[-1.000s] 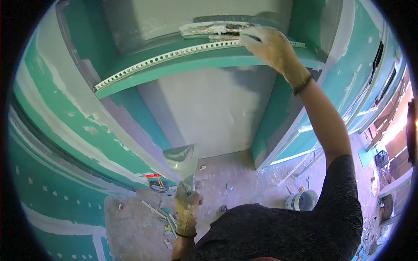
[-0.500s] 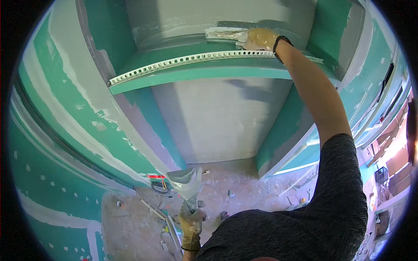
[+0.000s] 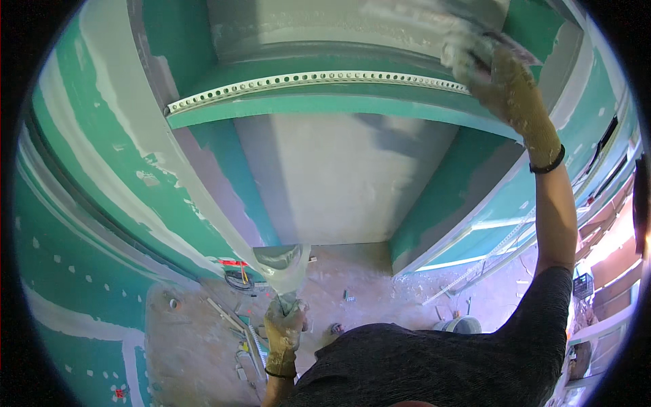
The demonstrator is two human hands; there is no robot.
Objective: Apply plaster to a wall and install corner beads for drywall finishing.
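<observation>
My right hand (image 3: 505, 91), in a dirty yellow work glove, is raised at the upper right in front of the niche. Its fingers are wrapped round a wide plastering trowel (image 3: 434, 17), whose long blade is smeared by motion. Low in front of my body, my gloved left hand (image 3: 285, 329) grips the handle of a wide putty knife (image 3: 279, 271) with its blade up. Whitish-grey plaster covers that blade. Between my hands is a green plasterboard shelf (image 3: 325, 98). A white perforated corner bead (image 3: 298, 82) runs along its front edge. Grey filler coats the wall (image 3: 312, 24) above the shelf.
Below the shelf is a deep recess with a grey back panel (image 3: 339, 176). On the dusty floor lie a coil of cable (image 3: 242, 277), long strips (image 3: 227, 315) and small scraps. A pale bucket (image 3: 462, 325) stands by my right side. Filled plasterboard walls (image 3: 129, 183) flank the niche.
My right hand has drawn the trowel off the wall above the shelf and moved it right and up. My left hand and its putty knife have shifted slightly left. The bucket has come into sight.
</observation>
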